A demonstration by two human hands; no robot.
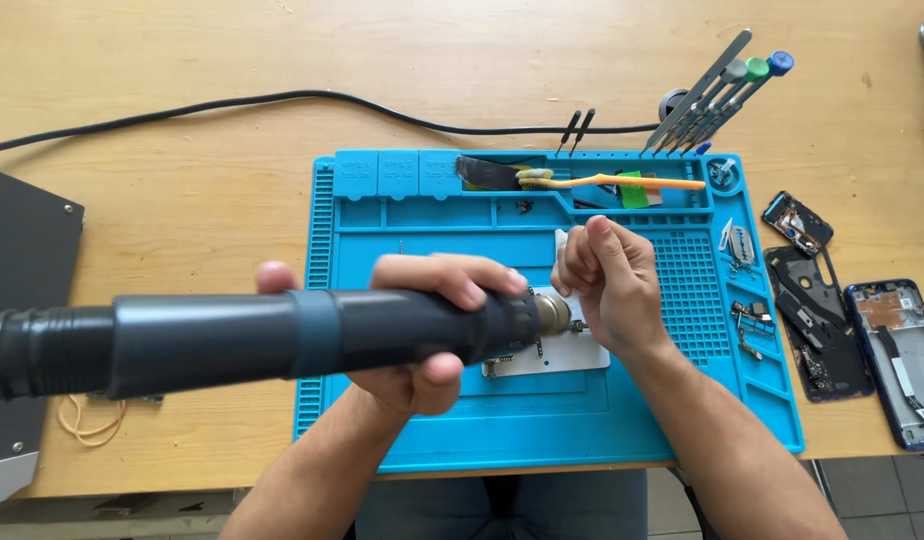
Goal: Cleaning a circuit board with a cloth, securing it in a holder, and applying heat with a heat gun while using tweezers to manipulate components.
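A small white circuit board (572, 352) lies near the middle of a blue work mat (542, 420), mostly hidden behind both hands. The metal nozzle (554, 314) of a dark hot air gun (312, 335) points at the board from just above it. The left hand (422, 330) is wrapped firmly around the gun's barrel, fingers over the top and thumb underneath. The right hand (607, 285) hovers just beside the nozzle, fingers curled together as if pinching a slim tool; what it pinches cannot be made out.

Judging from this, the work goes best with the nozzle kept steady and close over one spot, and the right hand staying out of the hot stream.

In the mat's top tray lie an orange toothbrush (622, 181) and a dark scraper (487, 174). Screwdrivers and metal pry tools (712, 90) stand in a holder at the mat's far right corner. To the right, on the wooden table (182, 200), rest opened phone parts (842, 320). A black cable (282, 98) crosses the table behind the mat, and a grey box (22, 290) sits at the left.
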